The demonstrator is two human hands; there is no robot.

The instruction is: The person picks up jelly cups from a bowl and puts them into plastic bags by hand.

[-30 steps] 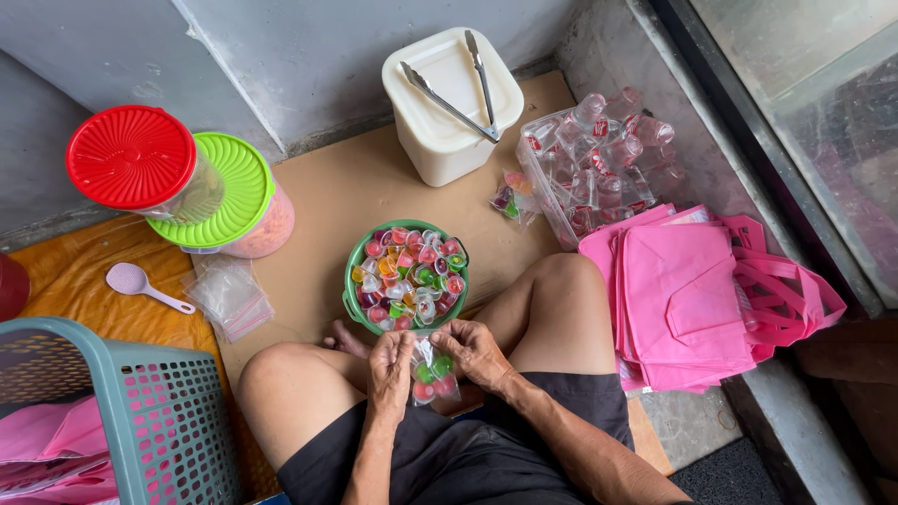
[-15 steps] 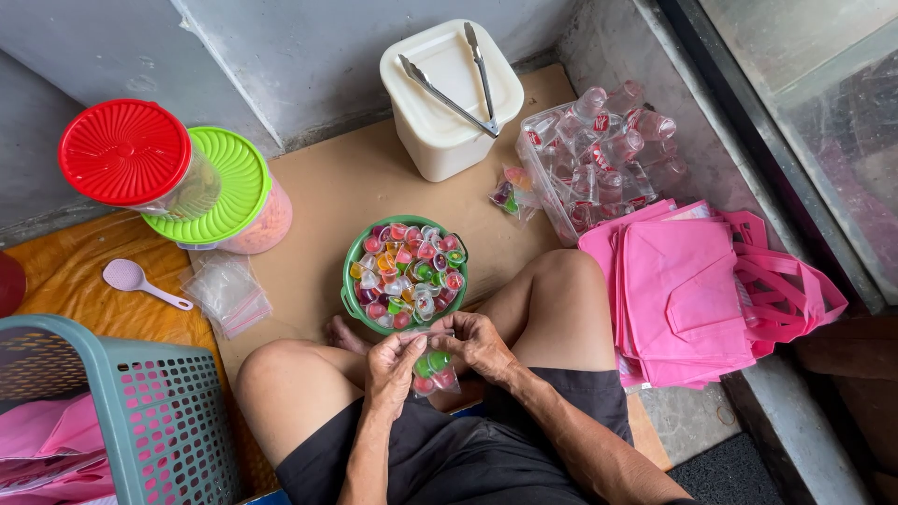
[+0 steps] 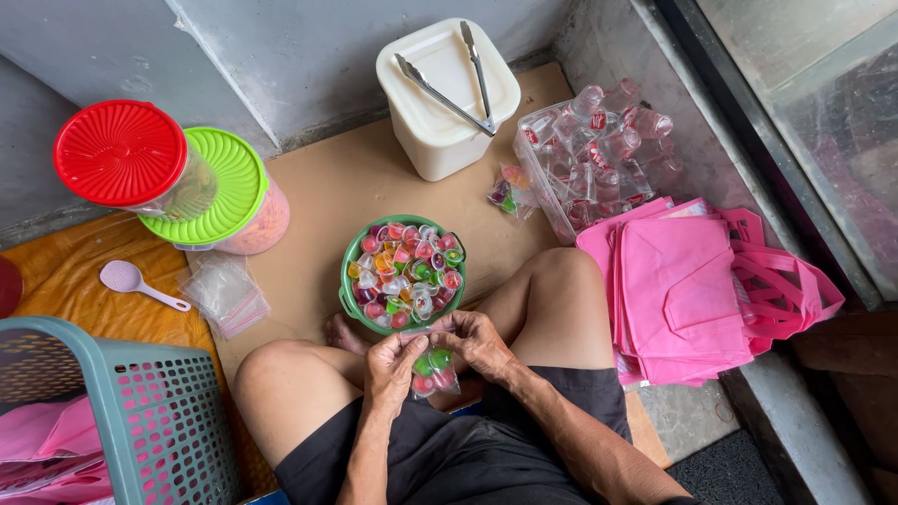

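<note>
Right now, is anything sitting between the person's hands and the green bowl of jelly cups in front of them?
Nothing visible does. The left hand and right hand together hold a small clear bag of jelly cups just short of the near rim of the green bowl, with only a short gap between hands and bowl.

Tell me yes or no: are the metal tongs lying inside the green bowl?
No, the metal tongs lie on the lid of the white container, apart from the green bowl of jelly cups.

The teal basket [image 3: 140, 421] and a red lid [image 3: 7, 285] are cut off at left.
</note>
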